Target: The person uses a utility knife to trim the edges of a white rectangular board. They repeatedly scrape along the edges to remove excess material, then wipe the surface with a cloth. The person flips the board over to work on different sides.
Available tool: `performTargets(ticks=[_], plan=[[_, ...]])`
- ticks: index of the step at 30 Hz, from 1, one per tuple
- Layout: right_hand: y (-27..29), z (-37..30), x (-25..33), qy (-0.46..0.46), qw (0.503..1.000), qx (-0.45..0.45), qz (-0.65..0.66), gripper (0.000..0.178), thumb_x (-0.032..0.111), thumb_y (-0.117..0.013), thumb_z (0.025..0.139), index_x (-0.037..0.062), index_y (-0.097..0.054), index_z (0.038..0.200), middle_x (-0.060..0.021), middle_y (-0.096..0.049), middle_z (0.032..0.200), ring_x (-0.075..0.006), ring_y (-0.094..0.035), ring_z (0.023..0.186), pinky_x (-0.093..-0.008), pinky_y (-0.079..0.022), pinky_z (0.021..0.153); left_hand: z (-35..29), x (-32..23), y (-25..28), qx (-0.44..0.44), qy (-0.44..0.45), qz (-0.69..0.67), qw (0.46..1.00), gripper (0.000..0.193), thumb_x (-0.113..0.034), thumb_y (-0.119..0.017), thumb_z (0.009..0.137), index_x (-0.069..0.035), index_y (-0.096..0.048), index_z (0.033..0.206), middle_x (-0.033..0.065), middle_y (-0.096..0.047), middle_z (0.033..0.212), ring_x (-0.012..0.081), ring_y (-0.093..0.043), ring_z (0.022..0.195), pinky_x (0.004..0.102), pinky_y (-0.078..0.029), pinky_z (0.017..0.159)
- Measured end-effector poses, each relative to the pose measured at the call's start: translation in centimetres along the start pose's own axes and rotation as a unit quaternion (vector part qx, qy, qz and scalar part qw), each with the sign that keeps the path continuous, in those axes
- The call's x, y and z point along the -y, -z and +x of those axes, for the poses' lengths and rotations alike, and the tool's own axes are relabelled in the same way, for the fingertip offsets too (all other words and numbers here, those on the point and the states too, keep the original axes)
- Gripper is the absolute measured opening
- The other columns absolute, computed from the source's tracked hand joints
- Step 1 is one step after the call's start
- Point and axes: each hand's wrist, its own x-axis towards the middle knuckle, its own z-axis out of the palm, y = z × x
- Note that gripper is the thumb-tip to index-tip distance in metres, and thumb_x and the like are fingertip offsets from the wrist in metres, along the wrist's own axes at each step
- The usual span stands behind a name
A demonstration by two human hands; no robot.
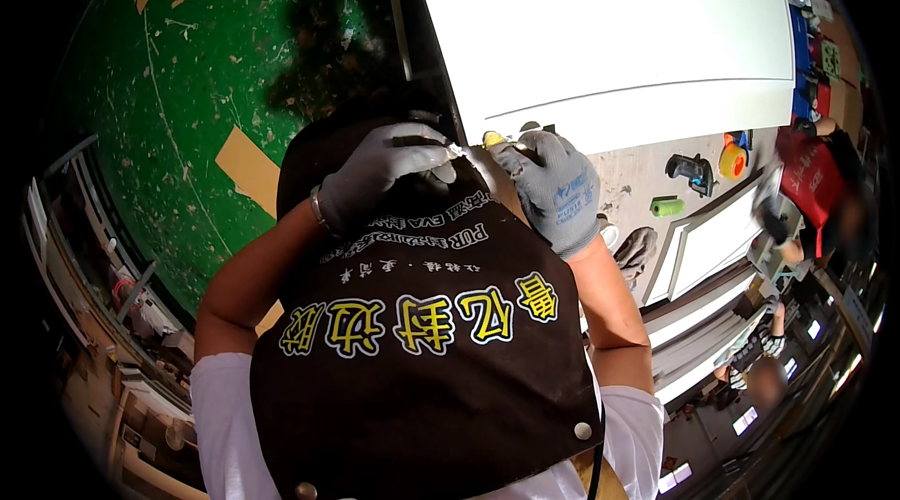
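My left hand (394, 167), in a grey glove with a bracelet at the wrist, is in front of my dark apron (412, 406). Its fingertips pinch a small, crumpled-looking white bit (456, 151). Close by on the right, my right hand (558, 189) wears a grey glove with blue print. Its curled thumb and fingers close on a small yellow object (494, 139), mostly hidden by the glove. Both hands are by the near corner of a large white panel (619, 22), with a thin dark line along its near side.
Right of my right hand, a grey worktop (637, 163) carries a black tool (690, 173), an orange tape roll (733, 161) and a green roll (667, 208). A person in a red vest (811, 181) stands at far right. Cardboard (248, 167) lies on the green floor (187, 78).
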Motion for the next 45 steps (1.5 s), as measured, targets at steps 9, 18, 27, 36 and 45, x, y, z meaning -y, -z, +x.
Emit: performTargets(ticks=[9,18,27,36,45], plan=[[0.7,0.5,0.1,-0.006,1.000,-0.006,-0.001,0.043,0.014,-0.071,0.072,0.0200,-0.069,0.114,-0.0072,-0.060,0.097,-0.0258,-0.060,0.077,-0.0348,-0.048,0.059,-0.4,0.0,-0.1,-0.037,0.015,-0.031,0.999,0.027,-0.023,-0.057,0.092,0.002,-0.064,0.098,0.0072,-0.065,0.084,0.0133,-0.062,0.077,0.0267,-0.049,0.074],[1.4,-0.5,0.4,-0.116,0.975,0.016,0.190,0.027,0.004,-0.063,0.087,0.0085,-0.069,0.113,-0.0139,-0.063,0.092,-0.0311,-0.064,0.078,-0.0355,-0.050,0.066,-0.4,1.0,0.3,-0.056,-0.007,-0.082,0.995,0.029,-0.028,-0.058,0.092,-0.001,-0.064,0.099,0.0050,-0.063,0.086,0.0140,-0.061,0.078,0.0278,-0.049,0.076],[1.6,0.0,3.0,-0.103,0.993,0.053,0.020,0.036,0.012,-0.065,0.080,0.0186,-0.068,0.115,-0.0076,-0.062,0.091,-0.0256,-0.065,0.073,-0.0346,-0.051,0.056,-0.5,1.0,0.4,-0.043,-0.004,-0.092,0.995,0.028,-0.027,-0.058,0.092,-0.001,-0.063,0.103,0.0046,-0.063,0.086,0.0140,-0.061,0.078,0.0277,-0.048,0.075],[1.8,0.0,3.0,-0.066,0.993,0.088,-0.048,0.039,0.021,-0.068,0.079,0.0187,-0.066,0.117,-0.0070,-0.060,0.091,-0.0236,-0.064,0.074,-0.0350,-0.051,0.058,-0.1,1.3,0.6,-0.028,-0.003,-0.098,0.995,0.028,-0.026,-0.057,0.093,-0.001,-0.063,0.105,0.0052,-0.064,0.085,0.0139,-0.062,0.076,0.0274,-0.050,0.073],[3.0,-1.1,1.9,-0.092,0.989,0.064,0.095,0.035,0.006,-0.062,0.083,0.0108,-0.066,0.117,-0.0125,-0.062,0.094,-0.0305,-0.064,0.076,-0.0376,-0.051,0.063,0.1,1.6,0.8,-0.036,-0.010,-0.118,0.992,0.030,-0.027,-0.057,0.093,0.000,-0.062,0.105,0.0056,-0.064,0.085,0.0144,-0.062,0.076,0.0274,-0.050,0.073]])
